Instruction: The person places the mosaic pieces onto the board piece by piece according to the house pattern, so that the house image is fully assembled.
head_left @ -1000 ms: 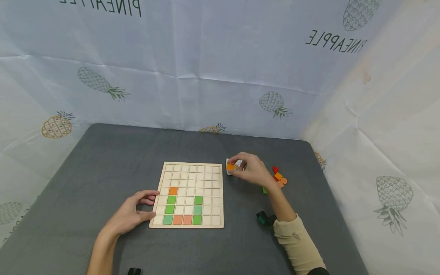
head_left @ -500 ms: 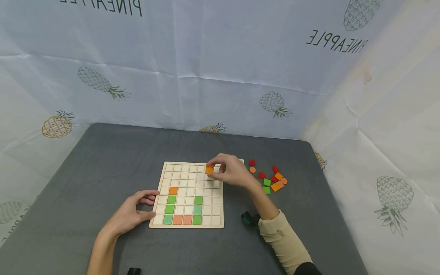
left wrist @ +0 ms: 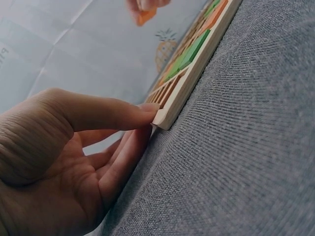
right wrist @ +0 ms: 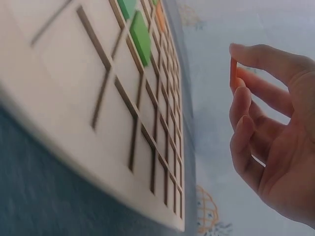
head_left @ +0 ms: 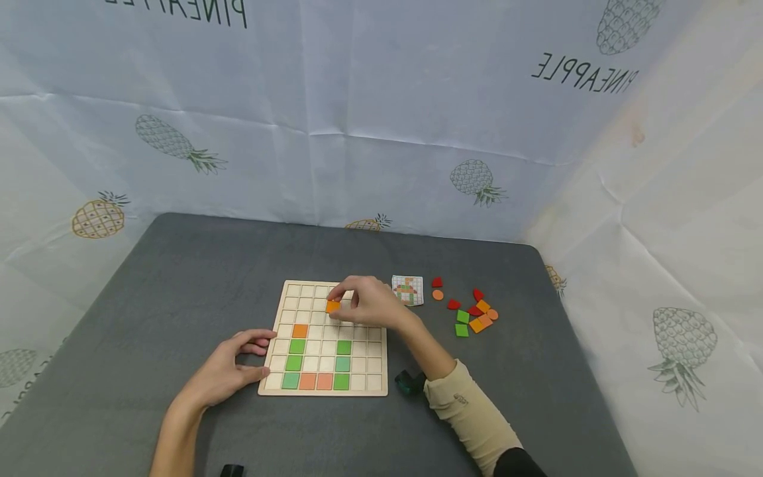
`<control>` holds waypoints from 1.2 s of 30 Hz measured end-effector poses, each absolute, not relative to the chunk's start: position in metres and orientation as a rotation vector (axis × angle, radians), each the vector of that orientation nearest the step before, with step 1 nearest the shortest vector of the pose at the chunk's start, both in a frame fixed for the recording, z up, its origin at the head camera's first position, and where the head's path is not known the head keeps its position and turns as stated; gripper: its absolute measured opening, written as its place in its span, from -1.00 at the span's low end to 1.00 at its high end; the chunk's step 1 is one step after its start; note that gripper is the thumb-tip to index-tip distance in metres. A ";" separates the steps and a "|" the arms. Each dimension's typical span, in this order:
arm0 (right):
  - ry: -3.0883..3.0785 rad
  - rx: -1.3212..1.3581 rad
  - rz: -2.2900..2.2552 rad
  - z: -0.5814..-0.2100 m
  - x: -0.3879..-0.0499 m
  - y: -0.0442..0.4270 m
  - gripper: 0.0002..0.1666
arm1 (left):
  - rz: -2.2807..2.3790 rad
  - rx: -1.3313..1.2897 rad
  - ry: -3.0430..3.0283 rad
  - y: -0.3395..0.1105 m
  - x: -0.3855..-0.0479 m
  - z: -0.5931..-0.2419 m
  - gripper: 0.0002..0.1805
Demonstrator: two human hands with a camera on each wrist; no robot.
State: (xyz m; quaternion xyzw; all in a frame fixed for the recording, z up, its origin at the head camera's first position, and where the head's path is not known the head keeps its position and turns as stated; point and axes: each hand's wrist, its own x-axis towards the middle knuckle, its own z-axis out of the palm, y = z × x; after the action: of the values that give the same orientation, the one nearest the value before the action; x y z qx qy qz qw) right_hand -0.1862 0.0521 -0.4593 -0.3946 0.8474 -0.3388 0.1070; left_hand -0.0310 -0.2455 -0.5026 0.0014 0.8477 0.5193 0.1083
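My right hand (head_left: 371, 302) pinches an orange square tile (head_left: 333, 307) above the upper middle of a wooden grid board (head_left: 382, 361). In the right wrist view the tile (right wrist: 233, 72) appears edge-on, between thumb and fingertips, apart from the board. At the board's left edge lies my left hand (head_left: 225, 368), thumb and fingertips spread and touching the rim. The left wrist view has that thumb (left wrist: 123, 114) against the board's corner. Set in the cells are an orange tile (head_left: 300, 330), several green tiles (head_left: 294, 363) and two salmon tiles (head_left: 307, 381).
A small pattern card (head_left: 408, 290) lies right of the board. Beyond it are loose red, orange and green pieces (head_left: 461, 317) on the grey table (head_left: 208, 265). A pineapple-print cloth (head_left: 334, 99) hangs behind.
My right hand has carried the orange tile left from over the card to above the board, uncovering the card and loose pieces. The left hand stays in place.
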 end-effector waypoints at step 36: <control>2.453 -1.093 -0.664 -0.477 -0.177 0.015 -0.80 | 1.550 0.018 2.474 -0.246 -0.030 -0.500 -0.28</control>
State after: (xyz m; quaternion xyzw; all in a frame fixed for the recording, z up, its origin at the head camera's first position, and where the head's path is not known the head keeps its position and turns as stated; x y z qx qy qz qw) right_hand -0.1767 0.0151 -0.4772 -0.3881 0.8712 -0.2357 0.1865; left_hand -0.0305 -0.2459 -0.4995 0.0061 0.8422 0.5276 0.1106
